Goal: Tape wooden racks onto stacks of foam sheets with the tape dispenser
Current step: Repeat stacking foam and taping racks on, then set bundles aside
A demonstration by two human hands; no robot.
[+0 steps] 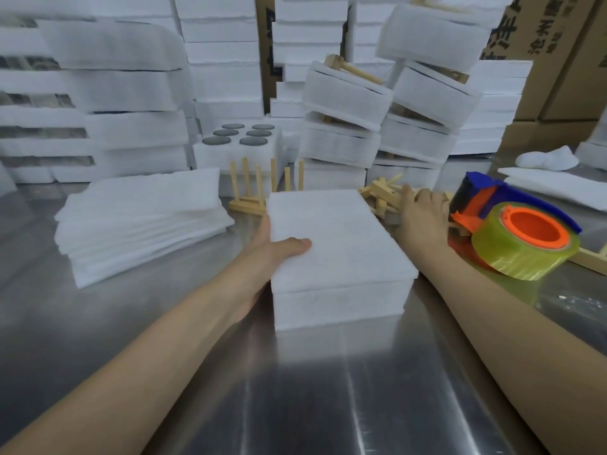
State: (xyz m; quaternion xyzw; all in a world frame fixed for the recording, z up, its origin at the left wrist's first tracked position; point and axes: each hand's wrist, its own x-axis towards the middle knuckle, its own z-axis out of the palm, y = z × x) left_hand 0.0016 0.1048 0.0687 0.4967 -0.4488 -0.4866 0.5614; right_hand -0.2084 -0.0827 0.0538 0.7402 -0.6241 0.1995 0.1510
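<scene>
While the left thumb (297,244) lies flat on top of the foam stack (341,257), I see the other fingers go down its left side, so the left hand (269,254) grips the stack at its left edge. The left arm runs back to the bottom left corner. The foam stack sits on the shiny table (328,389), right in the middle. The right hand (420,218) reaches past the stack's far right corner, palm down, onto a pile of wooden racks (381,197). Its fingertips are hidden, so I cannot tell if they hold one. The tape dispenser (515,228) lies just beside that hand, to the right.
</scene>
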